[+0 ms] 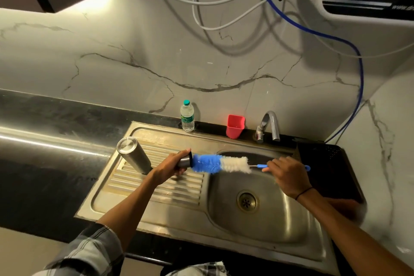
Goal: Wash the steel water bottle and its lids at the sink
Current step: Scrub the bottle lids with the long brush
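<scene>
The steel water bottle [134, 154] stands upside down on the ribbed drainboard [156, 188], base up. My left hand [172, 164] grips a small steel lid [185, 162] with its open side facing right. My right hand [287, 175] holds the thin blue handle of a bottle brush [220, 163]. The brush's blue and white bristles lie level above the basin edge, and the blue tip touches the lid's mouth.
The steel sink basin [280, 219] with its drain [247, 201] lies below the brush. A tap [270, 126], a red plastic cup [235, 126] and a clear plastic bottle [187, 116] stand along the back rim. A black object [324, 170] sits right of the sink. Dark countertop [44, 152] stretches left.
</scene>
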